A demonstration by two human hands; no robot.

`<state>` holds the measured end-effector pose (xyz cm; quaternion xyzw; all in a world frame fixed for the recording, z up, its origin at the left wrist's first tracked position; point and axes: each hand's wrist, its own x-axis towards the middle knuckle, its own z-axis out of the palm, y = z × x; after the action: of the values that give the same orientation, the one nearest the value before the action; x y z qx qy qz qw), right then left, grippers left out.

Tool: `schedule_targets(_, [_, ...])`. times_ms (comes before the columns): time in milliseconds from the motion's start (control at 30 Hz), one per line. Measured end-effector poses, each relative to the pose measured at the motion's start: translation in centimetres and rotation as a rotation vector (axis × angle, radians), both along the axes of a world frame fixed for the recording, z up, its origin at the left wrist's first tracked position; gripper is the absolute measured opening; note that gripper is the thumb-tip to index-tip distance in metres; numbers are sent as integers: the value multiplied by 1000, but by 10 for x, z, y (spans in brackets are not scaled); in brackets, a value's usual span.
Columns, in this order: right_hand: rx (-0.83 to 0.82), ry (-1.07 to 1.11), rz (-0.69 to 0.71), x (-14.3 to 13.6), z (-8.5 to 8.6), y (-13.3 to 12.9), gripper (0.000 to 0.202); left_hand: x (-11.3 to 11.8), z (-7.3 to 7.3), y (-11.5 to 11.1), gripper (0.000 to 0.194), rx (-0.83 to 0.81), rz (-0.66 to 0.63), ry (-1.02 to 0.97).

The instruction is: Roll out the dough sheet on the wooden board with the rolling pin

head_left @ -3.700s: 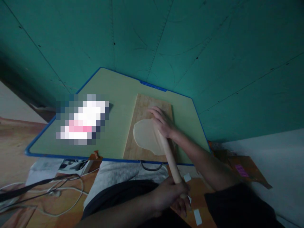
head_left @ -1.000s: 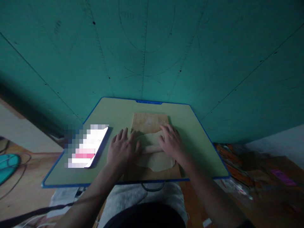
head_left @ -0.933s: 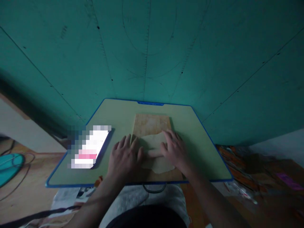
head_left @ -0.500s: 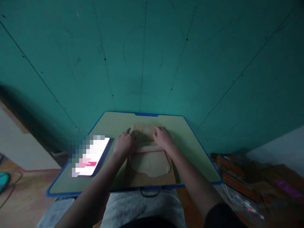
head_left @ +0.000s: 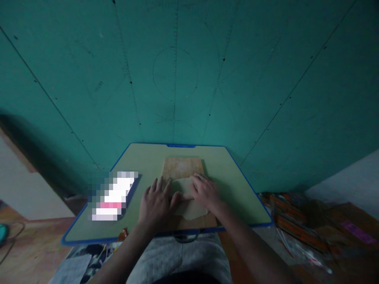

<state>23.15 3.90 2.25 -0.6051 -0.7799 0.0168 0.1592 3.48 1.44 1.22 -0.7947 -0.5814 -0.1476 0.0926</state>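
Observation:
A flat sheet of pale dough [head_left: 194,210] lies on a wooden board [head_left: 182,165], its far part folded or rolled into a thicker band between my hands. My left hand [head_left: 156,203] rests over the left side of the dough and board, fingers spread and pointing away, the thumb near the band. On the right side, my right hand [head_left: 205,191] lies over the band with its fingers bent inward onto the dough. What is under both palms is hidden.
The board sits on a pale green table [head_left: 237,189] with a blue rim. A phone [head_left: 117,193] with a lit, partly blurred screen lies at the left. Behind the table stands a green wall [head_left: 183,98]. Cardboard and plastic wrapping [head_left: 314,236] lie on the floor at right.
Both hands have moved nearer to me, from the far part of the board onto the dough. My left hand has opened out from a curled shape. The view has shifted slightly.

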Motion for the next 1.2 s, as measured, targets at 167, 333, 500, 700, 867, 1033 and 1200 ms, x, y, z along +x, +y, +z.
schedule_targets(167, [-19, -21, -20, -8, 14, 30, 26, 3, 19, 33, 37, -32, 38, 7])
schedule_targets(333, [8, -22, -6, -5, 1, 1, 27, 2, 7, 5, 35, -20, -24, -11])
schedule_targets(500, [155, -10, 70, 1, -16, -33, 33, 2, -12, -29, 45, 66, -59, -25])
schedule_targets(700, [-14, -14, -66, -8, 4, 13, 36, 9, 9, 22, 45, 25, 18, -5])
schedule_targets(867, [46, -45, -83, -15, 6, 16, 41, 10, 7, 30, 41, 65, -19, -6])
schedule_targets(1033, [150, -68, 7, -15, -13, -41, 40, 16, -23, -30, 44, 133, -102, -45])
schedule_targets(1200, [111, -94, 94, -15, -12, -29, 45, 29, -16, -27, 55, 88, -175, -52])
